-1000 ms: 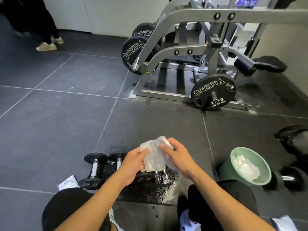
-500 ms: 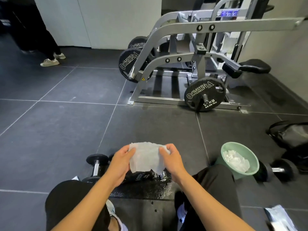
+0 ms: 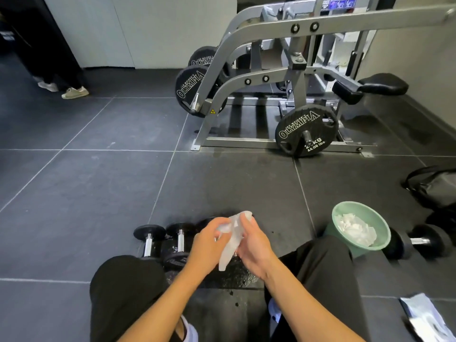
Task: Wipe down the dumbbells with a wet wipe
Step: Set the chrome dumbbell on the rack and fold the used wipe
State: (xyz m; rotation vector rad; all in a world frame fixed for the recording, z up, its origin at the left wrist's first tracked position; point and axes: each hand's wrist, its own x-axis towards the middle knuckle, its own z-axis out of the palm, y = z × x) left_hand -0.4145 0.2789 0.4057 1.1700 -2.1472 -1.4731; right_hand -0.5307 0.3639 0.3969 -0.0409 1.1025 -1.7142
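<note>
A white wet wipe (image 3: 233, 239), folded lengthwise, hangs between my two hands above the floor. My left hand (image 3: 209, 243) pinches its upper edge. My right hand (image 3: 254, 245) holds its other side, fingers curled against it. Small black dumbbells with chrome handles lie in a row on the dark floor just below: one (image 3: 148, 239) at the left, a second (image 3: 180, 240) beside it, others hidden behind my hands. The floor under them is wet. Another dumbbell (image 3: 419, 241) lies to the right, past the bin.
A green bin (image 3: 380, 233) with used white wipes stands at my right knee. A wipe packet (image 3: 424, 317) lies at the lower right. A plate-loaded grey machine (image 3: 271, 70) stands ahead, a black bag (image 3: 434, 186) at the right edge. A person's legs (image 3: 61, 77) stand far left.
The wipe was spread flat between my hands half a second ago; now my hands have come together and it is folded into a narrow hanging strip. The camera has tilted up slightly.
</note>
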